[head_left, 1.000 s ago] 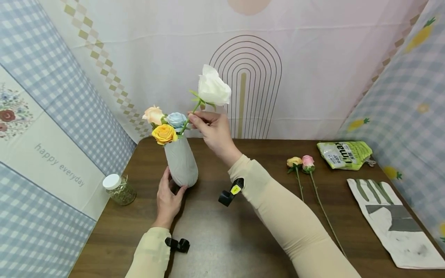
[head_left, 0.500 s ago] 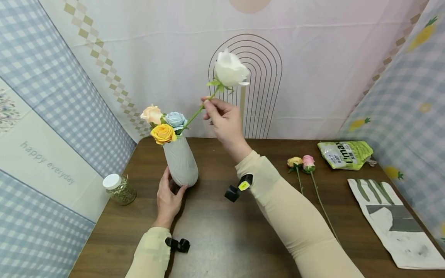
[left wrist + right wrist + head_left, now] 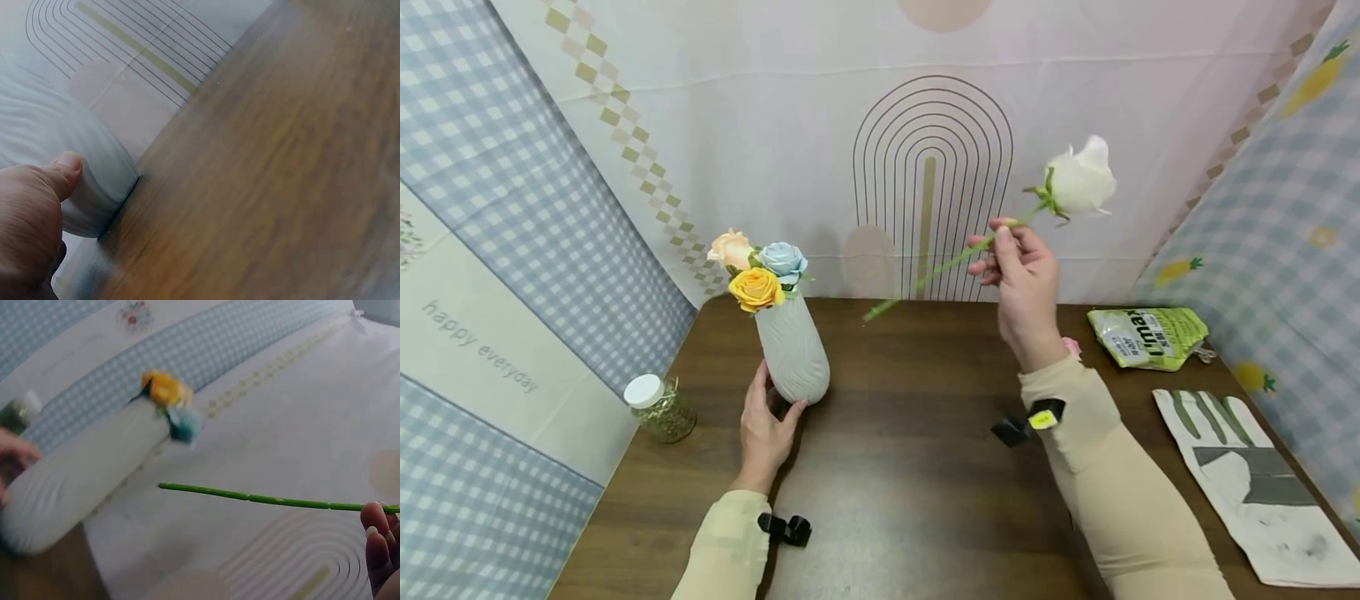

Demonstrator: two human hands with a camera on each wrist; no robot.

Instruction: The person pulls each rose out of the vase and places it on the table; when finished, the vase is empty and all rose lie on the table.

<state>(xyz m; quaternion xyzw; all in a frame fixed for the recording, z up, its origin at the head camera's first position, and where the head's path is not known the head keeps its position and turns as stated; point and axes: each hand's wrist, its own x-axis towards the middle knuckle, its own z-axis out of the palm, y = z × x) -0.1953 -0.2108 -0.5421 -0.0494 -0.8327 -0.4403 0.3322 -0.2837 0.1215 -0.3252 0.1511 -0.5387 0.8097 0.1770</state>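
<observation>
White rose (image 3: 1081,179) could twist, because the right hand (image 3: 1024,279) only pinches its thin stem (image 3: 281,501). Left hand (image 3: 765,433) grips the vase (image 3: 795,346) low; a knock above could tip it.

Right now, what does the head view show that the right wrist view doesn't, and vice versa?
Only the head view: the white rose bloom, a pink flower, the green packet and a green-striped white item.

Only the right wrist view: the floral print whole (the head view catches just a sliver) and seemingly the top edge of the white backdrop.

Both: the vase with a yellow rose, blue rose and peach rose, the left hand at its base, the right hand holding the green stem, and the jar.
</observation>
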